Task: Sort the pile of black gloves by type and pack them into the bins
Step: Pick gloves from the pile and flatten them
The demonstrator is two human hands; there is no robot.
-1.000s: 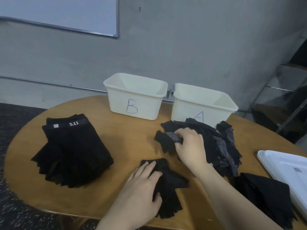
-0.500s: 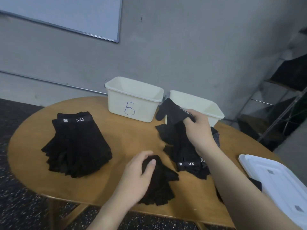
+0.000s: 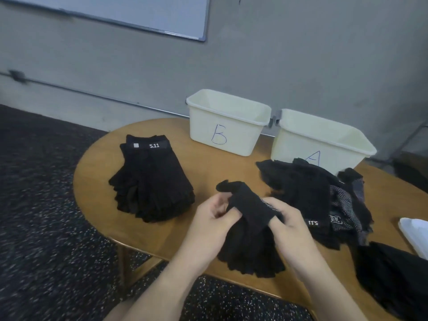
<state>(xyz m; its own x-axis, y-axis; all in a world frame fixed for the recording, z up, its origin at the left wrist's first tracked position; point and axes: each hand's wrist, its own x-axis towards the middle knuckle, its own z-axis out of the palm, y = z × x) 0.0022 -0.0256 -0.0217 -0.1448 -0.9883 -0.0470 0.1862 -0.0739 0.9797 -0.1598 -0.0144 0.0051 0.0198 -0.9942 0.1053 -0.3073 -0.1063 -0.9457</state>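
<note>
Sorting underway: both hands, left hand (image 3: 214, 216) and right hand (image 3: 288, 222), fingers curled gripping one glove (image 3: 251, 205); neat stack (image 3: 150, 181) done; unsorted pile (image 3: 312, 193) remains; bin B (image 3: 228, 128), bin A (image 3: 322, 144) look empty.

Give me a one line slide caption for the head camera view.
Both hands, left and right, hold a black glove over a small stack, bins B and A behind.

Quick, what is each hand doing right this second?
Left hand: fingers curled, gripping one end of the black glove.
Right hand: fingers curled, gripping the other end of that same glove, above the small stack.
</note>
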